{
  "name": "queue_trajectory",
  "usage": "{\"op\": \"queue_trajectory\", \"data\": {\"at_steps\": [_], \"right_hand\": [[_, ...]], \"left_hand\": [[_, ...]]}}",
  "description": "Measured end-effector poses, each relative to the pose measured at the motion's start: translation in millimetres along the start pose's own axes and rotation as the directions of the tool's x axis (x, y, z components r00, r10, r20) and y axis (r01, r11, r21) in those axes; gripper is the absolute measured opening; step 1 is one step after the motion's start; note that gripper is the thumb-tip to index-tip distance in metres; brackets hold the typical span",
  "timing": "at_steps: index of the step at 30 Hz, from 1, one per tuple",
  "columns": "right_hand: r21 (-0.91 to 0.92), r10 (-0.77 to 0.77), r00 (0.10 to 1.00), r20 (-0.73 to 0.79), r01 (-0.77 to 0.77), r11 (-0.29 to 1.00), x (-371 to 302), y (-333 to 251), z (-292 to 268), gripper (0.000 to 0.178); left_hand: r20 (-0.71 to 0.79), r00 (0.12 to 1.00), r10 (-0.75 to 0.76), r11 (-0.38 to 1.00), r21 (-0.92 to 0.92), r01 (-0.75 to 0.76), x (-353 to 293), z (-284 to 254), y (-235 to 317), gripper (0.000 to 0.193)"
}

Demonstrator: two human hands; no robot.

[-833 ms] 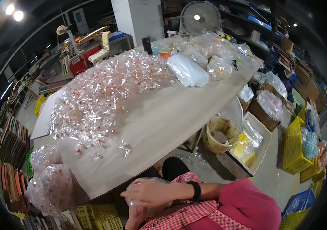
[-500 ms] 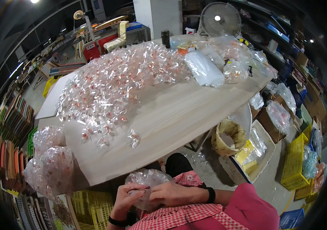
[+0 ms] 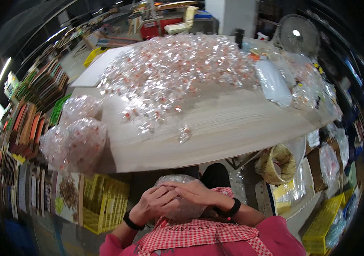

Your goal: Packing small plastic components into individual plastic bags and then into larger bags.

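Pale and broad, the wood-coloured worktop (image 3: 233, 128) carries a heap of small, clear, shiny packets with orange-red bits (image 3: 169, 72). Short of its near edge, a rounded, clear plastic bag (image 3: 186, 212) sits at the person's lap, directly under both hands, neither plainly nearer; its shape shows no clear long axis. The left hand (image 3: 158, 202) and right hand (image 3: 192, 192) overlap on it, fingers loosely bent; how firmly either grips cannot be told. Bare worktop lies ahead and rightward; two bulging clear bags (image 3: 75, 145) crowd its left corner.
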State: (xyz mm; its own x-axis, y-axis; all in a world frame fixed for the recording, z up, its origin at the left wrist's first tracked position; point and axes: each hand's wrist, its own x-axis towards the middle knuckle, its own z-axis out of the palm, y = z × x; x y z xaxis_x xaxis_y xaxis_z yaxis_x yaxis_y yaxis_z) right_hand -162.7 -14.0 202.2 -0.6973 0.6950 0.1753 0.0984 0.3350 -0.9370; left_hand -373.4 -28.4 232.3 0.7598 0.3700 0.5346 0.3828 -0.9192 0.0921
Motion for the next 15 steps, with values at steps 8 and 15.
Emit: {"op": "queue_trajectory", "data": {"at_steps": [8,15], "right_hand": [[-0.364,-0.123,0.992,0.024,0.123,0.923,11,-8,-17,0.026],[-0.883,-0.107,0.982,0.154,0.185,0.432,-19,23,-31,0.014]], "left_hand": [[-0.117,0.967,-0.227,0.96,0.143,0.242,-9,-7,-14,0.026],[0.259,0.899,-0.353,0.929,-0.017,0.369,-94,12,-7,0.028]]}}
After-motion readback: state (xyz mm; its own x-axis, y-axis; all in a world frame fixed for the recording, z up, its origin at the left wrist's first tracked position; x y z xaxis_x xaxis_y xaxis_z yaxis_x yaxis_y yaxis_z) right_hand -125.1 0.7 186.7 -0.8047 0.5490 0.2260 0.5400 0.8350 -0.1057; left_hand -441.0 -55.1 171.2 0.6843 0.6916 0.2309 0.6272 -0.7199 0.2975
